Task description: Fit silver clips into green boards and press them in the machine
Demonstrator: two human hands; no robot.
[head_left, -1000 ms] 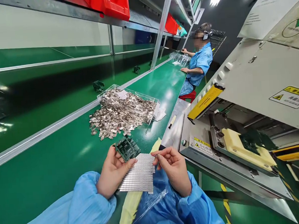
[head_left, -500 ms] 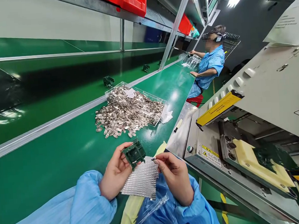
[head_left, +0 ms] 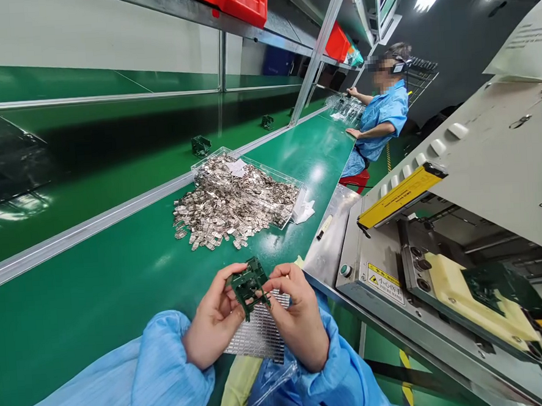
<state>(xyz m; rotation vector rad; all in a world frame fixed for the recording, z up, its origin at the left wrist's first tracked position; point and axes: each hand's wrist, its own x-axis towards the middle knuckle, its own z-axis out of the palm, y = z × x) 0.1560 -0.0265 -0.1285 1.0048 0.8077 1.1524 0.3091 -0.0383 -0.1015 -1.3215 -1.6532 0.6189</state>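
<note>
My left hand (head_left: 214, 320) is closed around the edge of a dark green plastic housing (head_left: 248, 284), tilted and lifted above my lap. My right hand (head_left: 298, 314) is at the housing's right side, thumb and fingers pinched against it. Whatever small thing sits between those fingertips is hidden. Beneath both hands slants a silver sheet of small metal pieces in rows (head_left: 255, 332); what supports it cannot be seen. Ahead, a heap of small metal pieces (head_left: 225, 206) spills out of a clear tray (head_left: 292, 186) onto the green table (head_left: 98, 317).
More dark green housings (head_left: 201, 146) stand behind the metal rail (head_left: 88, 223). At right is a press machine (head_left: 371, 270) with a yellow bar (head_left: 401, 195). A marker (head_left: 324, 226) lies on its metal ledge. A co-worker (head_left: 379, 123) sits farther along the table.
My right hand has moved left and up from the silver sheet's edge to the green housing. The left hand keeps hold of the housing, slightly turned.
</note>
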